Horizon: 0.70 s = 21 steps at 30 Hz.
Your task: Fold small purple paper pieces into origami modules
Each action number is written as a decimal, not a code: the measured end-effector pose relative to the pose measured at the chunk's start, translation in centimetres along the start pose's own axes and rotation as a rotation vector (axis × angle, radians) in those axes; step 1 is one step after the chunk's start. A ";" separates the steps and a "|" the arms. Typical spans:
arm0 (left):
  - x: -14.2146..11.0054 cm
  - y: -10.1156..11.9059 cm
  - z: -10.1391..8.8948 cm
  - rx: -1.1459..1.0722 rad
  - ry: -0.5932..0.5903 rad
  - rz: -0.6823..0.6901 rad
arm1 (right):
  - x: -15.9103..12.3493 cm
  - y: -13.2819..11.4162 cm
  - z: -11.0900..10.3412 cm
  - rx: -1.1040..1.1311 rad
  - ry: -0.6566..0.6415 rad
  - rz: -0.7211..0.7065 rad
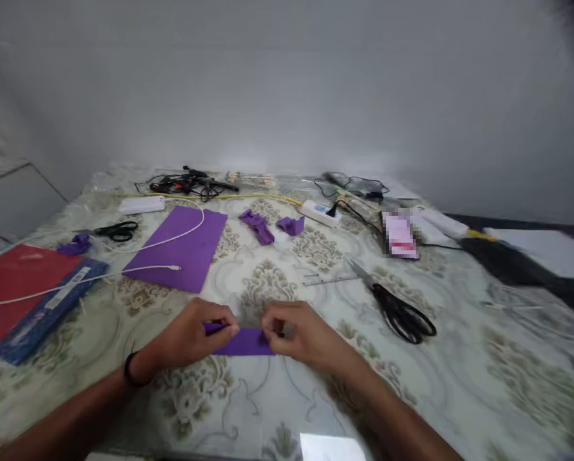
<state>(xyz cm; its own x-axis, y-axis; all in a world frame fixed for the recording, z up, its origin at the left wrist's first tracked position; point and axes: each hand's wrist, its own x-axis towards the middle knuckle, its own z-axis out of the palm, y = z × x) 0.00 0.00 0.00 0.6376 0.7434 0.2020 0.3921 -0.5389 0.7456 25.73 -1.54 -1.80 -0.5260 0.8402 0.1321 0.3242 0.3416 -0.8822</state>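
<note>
A strip of purple paper (245,343) lies on the patterned tablecloth near the front middle. My left hand (195,333) pinches its left end, thumb against forefinger. At the right end, my right hand (299,333) has its fingers curled together on the strip. Part of the strip is hidden behind the fingers of both hands. Beyond my left hand lies a larger purple sheet (186,240) with a white cable (152,269) across it. Two folded purple paper pieces, one long (258,227) and one short (291,225), sit farther back. Black-handled scissors (402,314) rest to the right of my right hand.
At left are a red and blue packet (32,288), smaller scissors (116,230) and a white box-shaped device (141,205). Toward the wall stand tangled black cables (186,184) and a white power strip (319,212). A phone (400,235) lies at back right.
</note>
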 end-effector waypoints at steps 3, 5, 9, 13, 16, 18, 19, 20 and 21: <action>-0.2 -0.3 -0.9 0.010 0.011 0.014 | -0.2 -0.1 -1.1 -0.008 -0.025 -0.005; -0.3 -0.7 -1.7 0.018 0.037 0.018 | -0.4 0.0 -2.0 -0.024 -0.013 0.001; -0.2 -1.2 -2.7 0.030 0.132 -0.001 | -0.5 0.4 -3.5 -0.084 0.107 0.025; -0.1 -0.8 -1.4 0.034 0.142 0.003 | -0.2 -0.1 -2.2 -0.120 0.227 0.007; -0.3 -0.3 0.3 0.029 0.125 0.024 | -0.1 -0.8 -0.1 -0.134 0.209 -0.097; -0.4 -0.1 1.0 0.017 0.129 0.029 | -0.1 -1.1 1.0 -0.125 0.202 -0.134; -0.5 -0.1 1.2 0.011 0.130 0.031 | -0.2 -1.2 1.3 -0.128 0.205 -0.146; -0.6 -0.1 1.3 0.004 0.127 0.033 | -0.2 -1.2 1.6 -0.130 0.209 -0.153; -0.6 -0.1 1.4 -0.005 0.122 0.036 | -0.3 -1.2 1.7 -0.134 0.212 -0.157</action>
<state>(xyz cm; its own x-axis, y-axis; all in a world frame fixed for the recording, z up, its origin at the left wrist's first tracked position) 0.49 -0.95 -1.08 0.5659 0.7663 0.3042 0.3667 -0.5644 0.7396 24.13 -2.93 -1.53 -0.4070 0.8367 0.3663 0.3600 0.5156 -0.7775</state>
